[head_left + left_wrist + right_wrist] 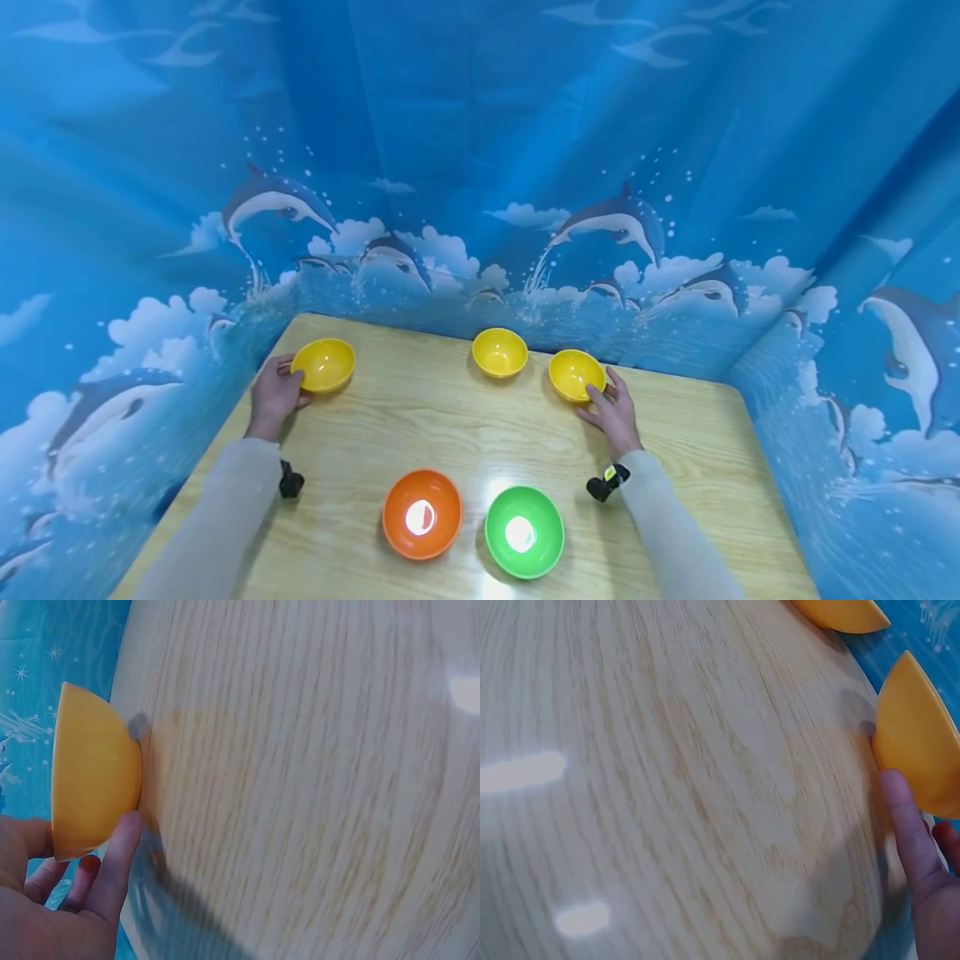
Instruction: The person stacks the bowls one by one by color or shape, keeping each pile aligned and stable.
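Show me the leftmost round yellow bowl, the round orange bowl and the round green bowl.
Leftmost round yellow bowl (324, 365): head view, on its inside bottom.
Round orange bowl (422, 515): head view, on its inside bottom.
Round green bowl (523, 532): head view, on its inside bottom.

Five bowls (323, 366) (499, 353) (575, 374) (422, 514) (524, 532), two hands (274, 396) (617, 415)

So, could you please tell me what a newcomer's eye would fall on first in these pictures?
Probably the blue dolphin curtain behind the table. Next, toward the table's far side, the left yellow bowl in the left hand, the right yellow bowl in the right hand, and the middle yellow bowl between them. Nearer the camera, an orange bowl and a green bowl sit side by side.
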The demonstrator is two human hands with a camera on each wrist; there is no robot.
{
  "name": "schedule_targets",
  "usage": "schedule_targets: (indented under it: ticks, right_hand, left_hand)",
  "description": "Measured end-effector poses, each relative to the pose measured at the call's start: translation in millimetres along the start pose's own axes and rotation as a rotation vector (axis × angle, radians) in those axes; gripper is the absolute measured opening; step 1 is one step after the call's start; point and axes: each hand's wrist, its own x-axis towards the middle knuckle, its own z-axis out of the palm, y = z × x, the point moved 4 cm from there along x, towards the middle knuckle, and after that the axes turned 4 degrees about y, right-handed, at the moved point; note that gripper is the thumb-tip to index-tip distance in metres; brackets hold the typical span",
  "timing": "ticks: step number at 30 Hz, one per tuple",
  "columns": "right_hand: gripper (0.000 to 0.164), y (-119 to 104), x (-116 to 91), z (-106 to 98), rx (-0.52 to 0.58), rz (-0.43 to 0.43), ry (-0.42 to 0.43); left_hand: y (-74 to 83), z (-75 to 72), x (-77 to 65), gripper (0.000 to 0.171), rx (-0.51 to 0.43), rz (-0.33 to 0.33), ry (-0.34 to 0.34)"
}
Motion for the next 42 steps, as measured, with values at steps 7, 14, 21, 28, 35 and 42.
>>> schedule_targets:
  ticks: [7, 14, 21, 28, 35, 42]
  right_hand:
    - [0.075, 0.0, -0.5, 6.4, 0.029, 0.009, 0.025]
    - [0.071, 1.2, -5.6, 7.0, 0.078, -0.006, 0.013]
    - [0.070, 2.4, -13.3, 10.0, 0.113, -0.009, -0.027]
    - [0.071, 4.5, -25.2, 17.5, 0.101, -0.001, -0.076]
    - [0.069, 9.9, -40.2, 29.1, 0.077, -0.007, -0.132]
    - [0.068, 11.2, -55.1, 40.1, 0.031, -0.027, -0.179]
  left_hand:
    - [-2.7, 3.8, -1.9, 0.057, -0.089, -0.018, -0.046]
    - [-4.3, 4.0, 0.8, 0.055, -0.138, -0.036, -0.072]
    - [-4.6, 4.2, -1.2, 0.056, -0.158, -0.028, -0.115]
    - [2.9, 9.9, -8.5, 0.055, -0.167, -0.017, -0.167]
    - [15.4, 22.1, -24.6, 0.055, -0.160, 0.004, -0.233]
    - [26.4, 35.8, -35.3, 0.054, -0.146, 0.064, -0.298]
